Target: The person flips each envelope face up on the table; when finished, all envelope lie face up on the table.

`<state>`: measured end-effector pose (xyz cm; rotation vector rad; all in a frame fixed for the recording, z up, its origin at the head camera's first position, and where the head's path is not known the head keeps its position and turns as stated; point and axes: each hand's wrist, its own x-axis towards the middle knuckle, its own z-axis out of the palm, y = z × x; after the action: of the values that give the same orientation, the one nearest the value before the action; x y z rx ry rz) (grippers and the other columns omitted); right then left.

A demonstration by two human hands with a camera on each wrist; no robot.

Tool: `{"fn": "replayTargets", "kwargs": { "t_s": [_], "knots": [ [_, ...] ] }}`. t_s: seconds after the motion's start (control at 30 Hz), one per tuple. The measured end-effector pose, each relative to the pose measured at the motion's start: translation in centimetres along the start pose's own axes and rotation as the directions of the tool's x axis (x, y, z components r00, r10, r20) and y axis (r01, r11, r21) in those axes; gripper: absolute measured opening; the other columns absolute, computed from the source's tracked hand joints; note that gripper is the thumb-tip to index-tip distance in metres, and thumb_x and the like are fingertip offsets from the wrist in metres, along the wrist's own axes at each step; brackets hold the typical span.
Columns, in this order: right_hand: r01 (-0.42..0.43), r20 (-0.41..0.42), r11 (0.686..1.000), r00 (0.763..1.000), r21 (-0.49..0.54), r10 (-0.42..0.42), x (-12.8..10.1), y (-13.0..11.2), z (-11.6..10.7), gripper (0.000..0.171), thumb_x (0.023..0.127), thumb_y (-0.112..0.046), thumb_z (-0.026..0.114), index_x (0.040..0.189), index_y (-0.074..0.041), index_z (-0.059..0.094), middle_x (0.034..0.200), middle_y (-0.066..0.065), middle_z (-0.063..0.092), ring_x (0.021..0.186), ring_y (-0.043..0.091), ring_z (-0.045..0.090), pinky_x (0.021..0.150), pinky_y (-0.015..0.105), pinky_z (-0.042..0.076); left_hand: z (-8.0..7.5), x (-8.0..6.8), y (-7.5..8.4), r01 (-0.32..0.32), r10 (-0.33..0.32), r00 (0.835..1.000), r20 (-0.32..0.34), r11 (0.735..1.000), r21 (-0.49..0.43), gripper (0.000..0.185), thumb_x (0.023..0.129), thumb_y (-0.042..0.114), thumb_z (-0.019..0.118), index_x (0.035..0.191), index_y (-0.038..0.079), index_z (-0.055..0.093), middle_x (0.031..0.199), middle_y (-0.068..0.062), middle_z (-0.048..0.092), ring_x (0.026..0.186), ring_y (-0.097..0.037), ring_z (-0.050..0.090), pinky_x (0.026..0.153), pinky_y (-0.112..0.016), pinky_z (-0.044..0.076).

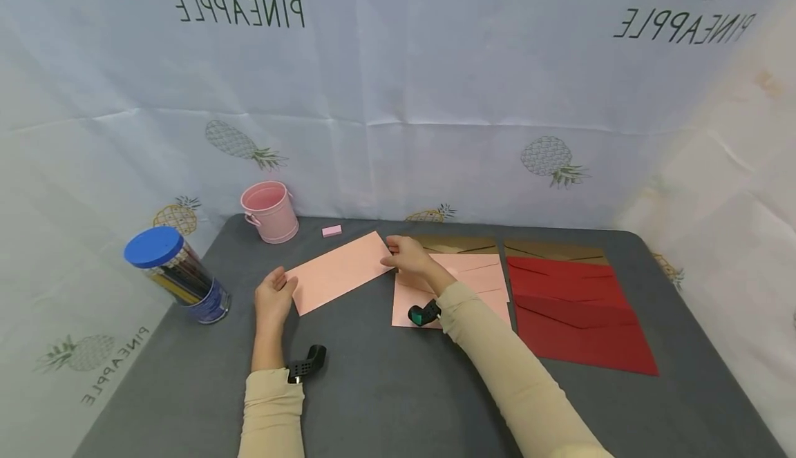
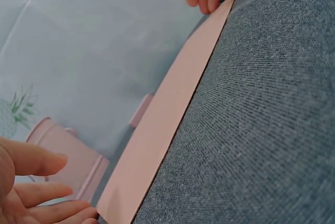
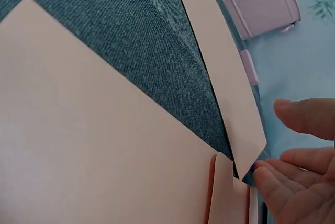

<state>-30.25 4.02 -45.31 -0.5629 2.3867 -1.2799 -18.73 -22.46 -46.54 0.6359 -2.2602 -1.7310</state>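
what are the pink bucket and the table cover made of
The pink bucket looks like painted sheet metal: thin rolled rim, small side handle lugs, smooth semi-matte finish; coated plastic can't be ruled out. The table cover looks like dark grey woven fabric or felt: a fine ribbed weave shows in the wrist views, matte.

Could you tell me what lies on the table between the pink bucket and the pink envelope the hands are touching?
In the head view, a small pink eraser lies between the pink bucket and the pink envelope, on the grey table.
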Motion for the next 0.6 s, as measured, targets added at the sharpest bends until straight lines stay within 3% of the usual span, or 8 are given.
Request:
{"fn": "replayTargets", "kwargs": {
  "t_s": [0.23,0.43,0.6],
  "knots": [
    [-0.005,-0.019,1.0,1.0,0.023,0.006,0.0,-0.3,0.4,0.061,0.092,-0.01,0.06,0.145,0.003,0.032,0.146,0.019,0.04,0.134,0.031,0.041,0.104,0.039,0.042,0.2,-0.1,-0.1,-0.029,0.024,0.997,-0.068,0.997,-0.068,0.048,0.094,0.004,0.053,0.139,-0.008,0.04,0.142,-0.027,0.041,0.134,-0.036,0.039,0.108,-0.043,0.036],
    [0.049,-0.113,0.976,0.993,0.212,-0.025,-0.5,-0.7,1.0,0.058,0.092,-0.001,0.057,0.145,0.001,0.035,0.144,0.018,0.043,0.132,0.031,0.043,0.095,0.037,0.05,0.1,0.1,-0.2,-0.083,0.041,0.977,-0.211,0.978,-0.192,0.046,0.091,-0.005,0.054,0.136,-0.005,0.045,0.139,-0.022,0.048,0.131,-0.03,0.046,0.106,-0.04,0.04],
    [0.089,-0.189,0.947,0.981,0.31,-0.031,-1.1,-0.5,1.2,0.053,0.091,0.003,0.055,0.142,-0.001,0.041,0.138,0.015,0.05,0.126,0.029,0.049,0.09,0.033,0.052,0.2,0.1,0.1,-0.09,0.03,0.971,-0.239,0.966,-0.243,0.048,0.088,-0.008,0.054,0.136,-0.005,0.047,0.139,-0.019,0.05,0.13,-0.026,0.047,0.104,-0.037,0.042]
  ]
}}
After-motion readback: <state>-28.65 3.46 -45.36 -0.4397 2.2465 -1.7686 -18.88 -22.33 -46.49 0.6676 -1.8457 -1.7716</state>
